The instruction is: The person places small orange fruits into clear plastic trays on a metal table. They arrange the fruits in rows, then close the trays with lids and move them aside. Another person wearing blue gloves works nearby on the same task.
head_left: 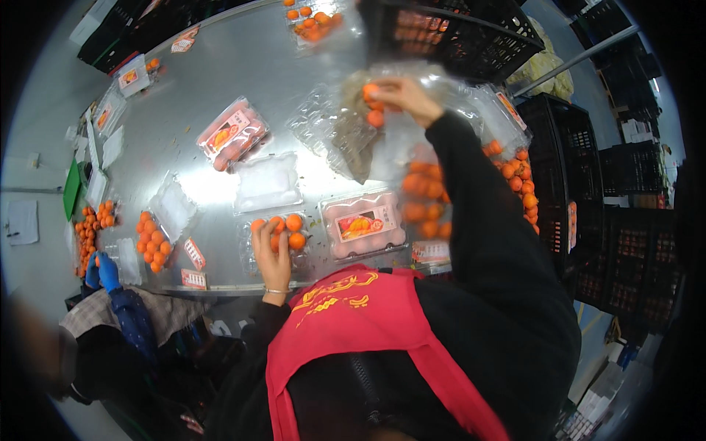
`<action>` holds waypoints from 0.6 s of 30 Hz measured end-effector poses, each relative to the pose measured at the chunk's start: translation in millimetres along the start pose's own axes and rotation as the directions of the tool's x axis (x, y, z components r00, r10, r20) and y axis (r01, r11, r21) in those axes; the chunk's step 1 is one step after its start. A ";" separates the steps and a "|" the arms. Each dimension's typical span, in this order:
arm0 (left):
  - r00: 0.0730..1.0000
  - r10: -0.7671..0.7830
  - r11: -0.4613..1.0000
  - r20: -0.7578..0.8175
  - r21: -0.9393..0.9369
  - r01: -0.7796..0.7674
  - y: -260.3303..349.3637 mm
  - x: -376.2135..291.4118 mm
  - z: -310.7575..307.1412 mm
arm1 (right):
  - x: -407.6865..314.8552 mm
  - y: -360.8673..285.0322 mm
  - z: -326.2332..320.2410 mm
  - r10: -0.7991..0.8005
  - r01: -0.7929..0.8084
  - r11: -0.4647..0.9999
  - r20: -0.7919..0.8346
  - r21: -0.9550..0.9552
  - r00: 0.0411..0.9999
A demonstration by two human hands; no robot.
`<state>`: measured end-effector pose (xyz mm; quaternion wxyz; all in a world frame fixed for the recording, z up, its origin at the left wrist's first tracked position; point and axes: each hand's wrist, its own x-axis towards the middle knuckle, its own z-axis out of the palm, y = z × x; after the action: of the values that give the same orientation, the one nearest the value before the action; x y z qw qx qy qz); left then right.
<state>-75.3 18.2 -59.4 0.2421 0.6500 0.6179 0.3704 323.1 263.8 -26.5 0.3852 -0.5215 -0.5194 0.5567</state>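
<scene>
My left hand (pixel 272 263) reaches over a clear plastic clamshell box (pixel 249 242), its fingers among several round orange fruits (pixel 297 241). Whether it grips one of them is unclear. The box's lid (pixel 268 183) lies folded back behind it. Farther off to the right, my right hand (pixel 407 98) pinches an orange fruit (pixel 369 91) at its fingertips, with more fruits just below. Crumpled clear plastic (pixel 336 132) lies beside that hand. Between the hands is a shut clamshell (pixel 364 223) with a printed label. Blurred fruits (pixel 424 190) lie next to my right sleeve.
Another labelled, filled box (pixel 233 134) sits on the metal table (pixel 220 71). Black crates (pixel 557 171) stand along the right and far edges (pixel 458 41). At left, a co-worker's blue-gloved hands (pixel 103 271) are near more fruits (pixel 153 242). Printed labels (pixel 194 279) lie by the front edge.
</scene>
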 end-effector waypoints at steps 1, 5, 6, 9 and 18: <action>0.999 -0.034 0.998 0.036 -0.054 0.036 8.0 6.4 -1.7 | -24.7 -9.3 12.9 -0.030 0.030 0.999 0.007 0.016 1.000; 0.973 -0.097 0.888 0.210 -0.423 0.180 51.9 32.1 5.2 | -111.9 -36.3 65.9 -0.166 0.157 0.975 0.049 0.160 0.985; 0.945 -0.104 0.822 0.310 -0.509 0.257 63.6 39.6 9.2 | -126.3 -40.1 77.8 -0.201 0.200 0.979 0.016 0.034 0.980; 0.901 0.023 0.636 0.434 -0.701 0.322 98.2 47.5 22.1 | -165.1 -40.8 113.2 -0.147 0.130 0.962 0.054 0.240 0.988; 0.938 0.291 0.901 0.190 -0.383 -0.202 133.8 24.6 19.8 | -234.1 -26.8 147.0 -0.059 0.028 0.929 0.072 0.368 0.996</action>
<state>22.6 29.3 36.4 0.3806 0.7085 0.4180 0.4223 213.2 15.0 29.8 0.4666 -0.4056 -0.4331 0.6559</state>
